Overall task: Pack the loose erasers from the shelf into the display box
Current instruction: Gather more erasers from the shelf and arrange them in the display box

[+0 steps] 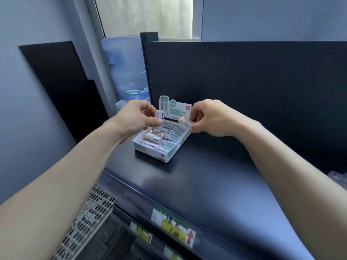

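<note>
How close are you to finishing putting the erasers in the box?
Nearly done, it seems. The display box already holds rows of packed erasers. The left hand holds one eraser above the box, and the right hand pinches another eraser over its right rim. Those two still need to go in. No loose erasers show on the shelf around the box.

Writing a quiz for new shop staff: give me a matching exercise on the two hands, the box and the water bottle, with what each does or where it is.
1 left hand
2 right hand
3 box
4 water bottle

A sits on the shelf
B holds an upright eraser
C stands behind the shelf's left end
D pinches a near-level eraser

Pairs: 1-B, 2-D, 3-A, 4-C
</note>
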Action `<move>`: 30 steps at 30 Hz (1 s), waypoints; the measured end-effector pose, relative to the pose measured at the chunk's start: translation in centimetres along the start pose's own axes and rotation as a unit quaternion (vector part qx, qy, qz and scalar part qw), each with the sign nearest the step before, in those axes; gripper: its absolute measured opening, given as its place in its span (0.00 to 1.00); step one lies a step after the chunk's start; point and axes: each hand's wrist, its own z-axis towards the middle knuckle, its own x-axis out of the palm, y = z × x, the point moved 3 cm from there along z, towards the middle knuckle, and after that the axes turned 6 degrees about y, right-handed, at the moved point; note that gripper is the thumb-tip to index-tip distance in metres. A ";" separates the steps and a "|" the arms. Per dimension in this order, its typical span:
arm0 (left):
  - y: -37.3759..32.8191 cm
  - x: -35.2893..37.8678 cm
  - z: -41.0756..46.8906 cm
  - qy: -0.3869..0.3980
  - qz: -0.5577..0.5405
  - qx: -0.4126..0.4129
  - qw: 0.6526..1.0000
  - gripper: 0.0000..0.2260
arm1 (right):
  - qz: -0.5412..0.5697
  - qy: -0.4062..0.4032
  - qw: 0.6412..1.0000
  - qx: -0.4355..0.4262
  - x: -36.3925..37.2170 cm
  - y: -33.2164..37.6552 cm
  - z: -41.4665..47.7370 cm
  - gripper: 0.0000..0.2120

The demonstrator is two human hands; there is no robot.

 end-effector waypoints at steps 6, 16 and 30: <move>1.9 -1.6 0.9 0.016 -0.003 0.004 1.000 0.07 | -0.009 0.001 1.000 0.002 1.5 1.9 2.0 0.07; 5.1 -3.2 4.0 0.185 0.074 0.083 0.977 0.09 | -0.045 0.002 0.997 0.065 4.1 4.4 6.0 0.09; 7.5 -2.3 6.1 0.303 0.196 0.131 0.923 0.07 | -0.062 0.057 0.985 0.153 6.2 5.4 7.9 0.07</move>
